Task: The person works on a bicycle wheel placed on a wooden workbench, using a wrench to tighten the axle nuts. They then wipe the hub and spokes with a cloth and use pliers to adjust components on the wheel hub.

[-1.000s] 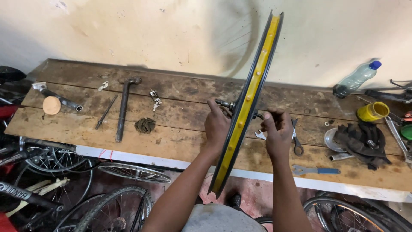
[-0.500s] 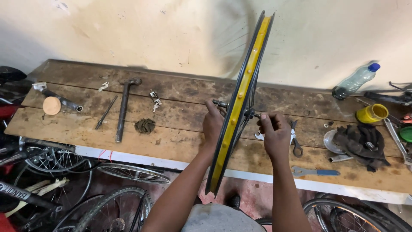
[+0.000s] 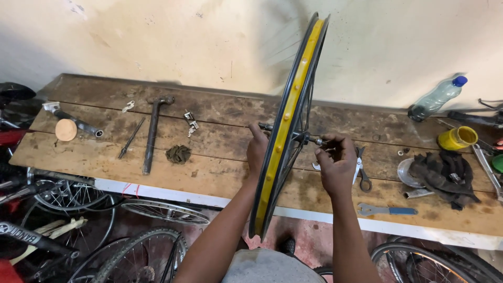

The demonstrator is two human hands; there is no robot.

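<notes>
- Right hand (image 3: 338,162): fingertips pinched narrow on the end of the axle (image 3: 313,139) that sticks out of the wheel's hub, right of frame centre; whether they grip a nut or the bare thread cannot be told.
- Left hand (image 3: 257,149): on the far side of the rim, fingers curled to the other axle end (image 3: 263,126); how tightly they close is hidden by the wheel.
- Bicycle wheel (image 3: 288,120): black rim with a yellow rim strip, held upright and edge-on to the camera, centre of frame, its lower edge dropping below the bench's front edge.
- Handling note, as a judgement: both axle ends want an even, level hold, so the wheel hangs plumb; turning is best done with the fingertips only, the opposite hand steadying its end against rotation.
- Scissors (image 3: 361,170): lying on the bench just right of the right hand.
- Flat spanner with blue grip (image 3: 387,210): lower right, near the bench's front edge.
- Hammer (image 3: 152,133): left of centre, head toward the wall.
- Dark rag (image 3: 445,175): right side, beside a yellow cup (image 3: 457,138) and a clear plastic bottle (image 3: 435,98).
- Wooden workbench (image 3: 220,173): worn planks across the frame's middle.
- Spare wheels (image 3: 141,246): lower left, under the bench.
</notes>
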